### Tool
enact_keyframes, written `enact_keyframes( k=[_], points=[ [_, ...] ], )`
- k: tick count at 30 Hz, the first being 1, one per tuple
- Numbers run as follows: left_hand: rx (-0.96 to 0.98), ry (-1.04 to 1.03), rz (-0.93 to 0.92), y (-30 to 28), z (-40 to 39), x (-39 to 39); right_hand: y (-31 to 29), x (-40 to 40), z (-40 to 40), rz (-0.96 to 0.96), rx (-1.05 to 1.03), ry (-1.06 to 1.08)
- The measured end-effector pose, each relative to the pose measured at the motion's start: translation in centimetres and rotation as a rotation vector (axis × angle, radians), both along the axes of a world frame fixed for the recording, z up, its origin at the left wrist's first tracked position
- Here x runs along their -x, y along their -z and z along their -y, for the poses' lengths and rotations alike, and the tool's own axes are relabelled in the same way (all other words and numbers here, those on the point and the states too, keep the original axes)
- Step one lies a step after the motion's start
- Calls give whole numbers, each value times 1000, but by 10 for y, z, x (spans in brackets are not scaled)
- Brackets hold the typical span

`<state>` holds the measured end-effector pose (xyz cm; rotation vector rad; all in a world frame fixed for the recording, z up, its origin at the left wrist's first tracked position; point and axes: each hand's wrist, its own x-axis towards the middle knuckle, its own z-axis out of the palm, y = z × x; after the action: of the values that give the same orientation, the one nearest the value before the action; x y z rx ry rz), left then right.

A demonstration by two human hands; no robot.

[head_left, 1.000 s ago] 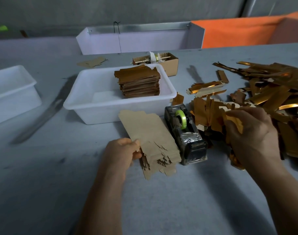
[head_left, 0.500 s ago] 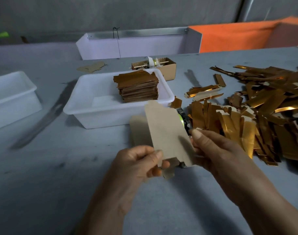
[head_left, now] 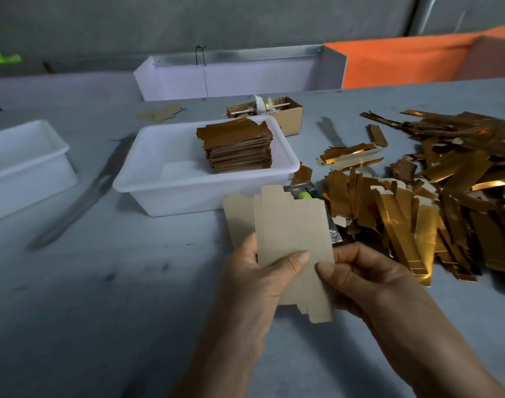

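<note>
Two hands pinch a small fan of cardboard blanks (head_left: 294, 234) just above the counter (head_left: 102, 311): left hand (head_left: 254, 280) thumb on the face, right hand (head_left: 369, 285) at the lower edge. At least two blanks overlap. They look light, thin and easily creased, so they are best gripped by the edges. Beyond lie one tape dispenser (head_left: 304, 193), one gold heap (head_left: 446, 196) and two white tubs (head_left: 165, 179), one holding a stack (head_left: 238, 147).
</note>
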<state>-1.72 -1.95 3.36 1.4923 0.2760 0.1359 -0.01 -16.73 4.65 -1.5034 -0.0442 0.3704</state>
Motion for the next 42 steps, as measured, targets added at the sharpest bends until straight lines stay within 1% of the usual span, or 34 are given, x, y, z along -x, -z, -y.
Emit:
enact_keyframes(
  k=[3,6,9,12,14,17,20,23,25,26,28,29,31,33,34,35,37,38,39,40,42],
  points=[
    [16,22,1,3,0,0,3,1,1,22,3,20],
    [37,19,-39,4,-2,-1,4,1,0,53,4,46],
    [31,23,-71,6,-1,0,6,1,0,111,78,76],
    [42,8,-79,6,2,1,9,4,-2,263,292,106],
    [25,-26,-65,7,4,0,8,9,-7,417,424,135],
    [-4,-86,-29,9,7,-1,5,16,-13,666,559,136],
    [19,-79,-35,7,11,-1,8,20,-18,765,565,97],
    [97,36,-71,5,9,2,12,21,-20,819,589,120],
    [131,139,-90,1,5,4,11,20,-21,790,606,122],
    [117,170,-85,1,3,5,11,19,-21,770,620,107],
    [10,164,-43,-1,2,6,10,21,-20,740,633,74],
    [-52,140,-23,-2,2,7,10,22,-20,697,614,59],
    [-162,108,-3,-5,2,9,8,22,-19,538,542,58],
    [-245,144,-6,-7,2,10,9,16,-16,396,483,108],
    [-283,179,-18,-9,2,11,8,12,-14,313,426,127],
    [-313,210,-34,-12,3,12,6,8,-11,198,321,119],
    [-349,246,-70,-17,4,13,3,2,-7,-48,40,15],
    [-349,239,-81,-18,4,13,1,0,-6,-122,-73,-30],
    [-346,221,-103,-18,4,13,-1,-1,-5,-155,-134,-53],
    [-352,192,-135,-20,4,12,-3,-3,-4,-163,-152,-62],
    [-369,150,-164,-20,1,12,-3,-5,-5,-146,-124,-52]
  ],
)
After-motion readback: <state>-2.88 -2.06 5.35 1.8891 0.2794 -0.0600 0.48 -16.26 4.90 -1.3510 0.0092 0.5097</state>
